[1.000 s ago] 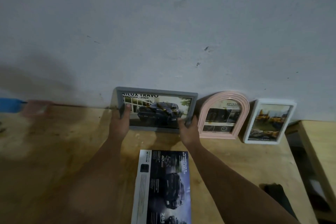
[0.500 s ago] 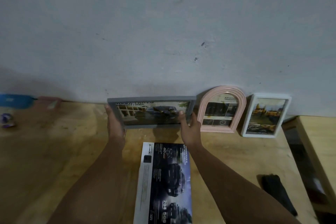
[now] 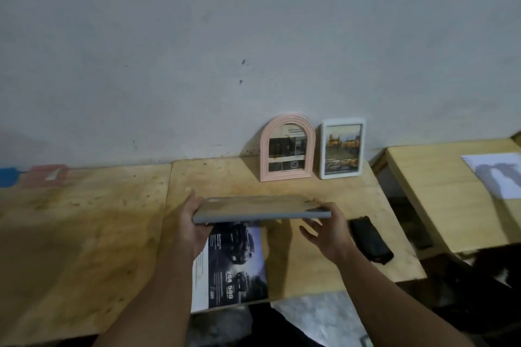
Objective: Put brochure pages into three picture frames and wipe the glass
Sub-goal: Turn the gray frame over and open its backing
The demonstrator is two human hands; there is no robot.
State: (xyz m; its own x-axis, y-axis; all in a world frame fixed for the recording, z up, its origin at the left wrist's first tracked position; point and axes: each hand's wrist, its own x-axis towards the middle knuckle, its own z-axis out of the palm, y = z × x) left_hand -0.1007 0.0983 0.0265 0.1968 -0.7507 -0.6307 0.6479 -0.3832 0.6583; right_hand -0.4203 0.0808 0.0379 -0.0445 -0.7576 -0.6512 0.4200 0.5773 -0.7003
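I hold the grey rectangular frame (image 3: pixel 259 210) nearly flat above the wooden table (image 3: pixel 112 220), its edge toward me and its picture side hidden. My left hand (image 3: pixel 191 222) grips its left end; my right hand (image 3: pixel 327 231) supports its right end from below, fingers spread. Under the frame a dark car brochure (image 3: pixel 234 267) lies on the table near the front edge. The pink arched frame (image 3: pixel 287 148) and the white frame (image 3: pixel 342 148) lean upright against the wall, each with a page inside.
A black cloth (image 3: pixel 370 239) lies right of my right hand. A second table (image 3: pixel 445 194) at the right carries a white sheet (image 3: pixel 496 175). Blue and red objects (image 3: pixel 33 176) sit at the far left by the wall.
The grey frame left the wall: I tipped it forward, lifted it and brought it toward me, now flat over the brochure. The view has shifted left.
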